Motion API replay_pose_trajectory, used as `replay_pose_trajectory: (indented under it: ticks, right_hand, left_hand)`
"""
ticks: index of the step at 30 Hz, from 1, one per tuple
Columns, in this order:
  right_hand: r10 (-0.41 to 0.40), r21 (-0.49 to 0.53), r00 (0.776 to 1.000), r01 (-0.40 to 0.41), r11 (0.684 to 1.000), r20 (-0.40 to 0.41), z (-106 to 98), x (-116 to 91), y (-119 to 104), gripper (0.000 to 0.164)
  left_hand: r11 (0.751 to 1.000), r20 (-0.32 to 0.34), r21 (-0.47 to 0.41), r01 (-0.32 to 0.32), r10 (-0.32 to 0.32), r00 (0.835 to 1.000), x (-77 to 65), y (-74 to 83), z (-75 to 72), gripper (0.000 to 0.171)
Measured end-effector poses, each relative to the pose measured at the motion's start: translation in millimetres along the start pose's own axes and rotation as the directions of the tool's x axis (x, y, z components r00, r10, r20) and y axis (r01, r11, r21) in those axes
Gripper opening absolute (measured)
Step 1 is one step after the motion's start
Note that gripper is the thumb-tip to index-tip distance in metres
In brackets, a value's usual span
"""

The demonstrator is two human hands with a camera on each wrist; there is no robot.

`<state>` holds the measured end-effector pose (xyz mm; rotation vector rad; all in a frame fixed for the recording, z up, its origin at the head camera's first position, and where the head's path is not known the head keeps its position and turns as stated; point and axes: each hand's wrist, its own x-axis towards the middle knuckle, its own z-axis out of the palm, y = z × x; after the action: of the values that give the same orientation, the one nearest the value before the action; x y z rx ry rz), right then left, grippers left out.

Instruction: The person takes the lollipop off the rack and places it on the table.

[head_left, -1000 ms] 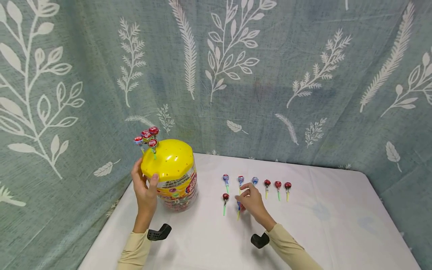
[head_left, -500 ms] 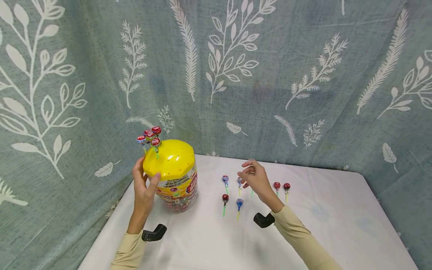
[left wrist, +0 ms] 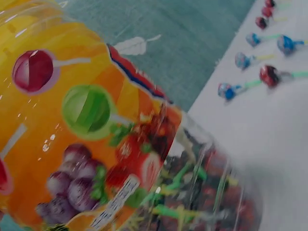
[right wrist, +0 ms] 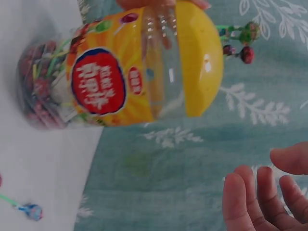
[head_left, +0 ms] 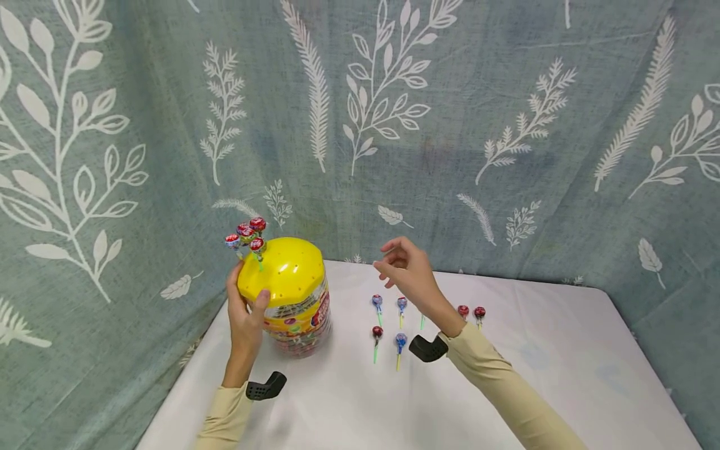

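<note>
In the head view a clear jar (head_left: 304,319) with a yellow lid (head_left: 289,269) stands on the left of the table. My left hand (head_left: 246,325) grips it at the lid, thumb in front and fingers along the left side. Several wrapped lollipops (head_left: 246,232) stick up from the lid's far left part. My right hand (head_left: 409,272) is raised to the right of the jar, fingers loosely bent; the right wrist view shows the fingers (right wrist: 264,197) holding nothing. Below it a blue lollipop (head_left: 400,341) and a dark red lollipop (head_left: 377,334) lie on the cloth.
A back row of lollipops (head_left: 377,301) runs to the right, ending at a dark red lollipop (head_left: 479,312); my right hand and forearm hide part of it. White cloth (head_left: 534,375) covers the table. A leaf-patterned curtain (head_left: 450,156) hangs behind and at the sides.
My right hand has risen from the front blue lollipop, now uncovered, passed over the back row and come left toward the jar. My left hand stays on the lid.
</note>
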<state>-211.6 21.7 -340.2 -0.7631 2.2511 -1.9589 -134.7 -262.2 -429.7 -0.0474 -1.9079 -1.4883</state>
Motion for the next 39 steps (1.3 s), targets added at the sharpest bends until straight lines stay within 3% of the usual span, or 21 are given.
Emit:
replay_pose_trajectory:
  ticks: [4, 8, 12, 22, 27, 36, 39]
  right_hand:
    - [-0.062, -0.006, 0.998, 0.062, 0.998, 0.011, 8.7, 6.9, -2.1, 0.024]
    - [-0.142, -0.042, 0.989, 0.143, 0.989, 0.039, 20.6, 13.6, 1.2, 0.023]
    - [-0.198, -0.073, 0.977, 0.204, 0.976, 0.083, 32.8, 17.8, -2.2, 0.023]
    - [-0.245, -0.066, 0.953, 0.26, 0.963, 0.175, 61.1, 34.5, -16.3, 0.031]
    - [-0.266, -0.059, 0.942, 0.282, 0.957, 0.203, 77.1, 42.3, -22.1, 0.033]
    - [-0.311, -0.043, 0.923, 0.328, 0.944, 0.225, 107.7, 56.3, -28.0, 0.035]
    - [-0.313, -0.025, 0.919, 0.329, 0.944, 0.239, 120.8, 60.5, -26.2, 0.035]
  left_hand:
    - [0.996, -0.041, -0.087, -0.025, 0.022, 0.999, -2.0, -6.6, 6.9, 0.066]
    - [0.991, -0.087, -0.133, -0.035, 0.024, 0.996, -1.5, -28.1, 8.1, 0.065]
    - [0.991, -0.115, -0.126, -0.046, 0.031, 0.993, -2.2, -42.9, 6.7, 0.064]
    - [0.992, -0.126, -0.066, -0.108, 0.099, 0.987, -1.4, -42.7, 9.8, 0.063]
    - [0.996, -0.134, -0.031, -0.084, 0.08, 0.988, -4.0, -39.8, 10.3, 0.063]
    - [0.998, -0.13, -0.004, -0.06, 0.059, 0.99, -4.4, -7.5, 15.4, 0.062]
    - [0.998, -0.139, 0.013, -0.068, 0.069, 0.988, -4.2, -7.4, 16.8, 0.061]
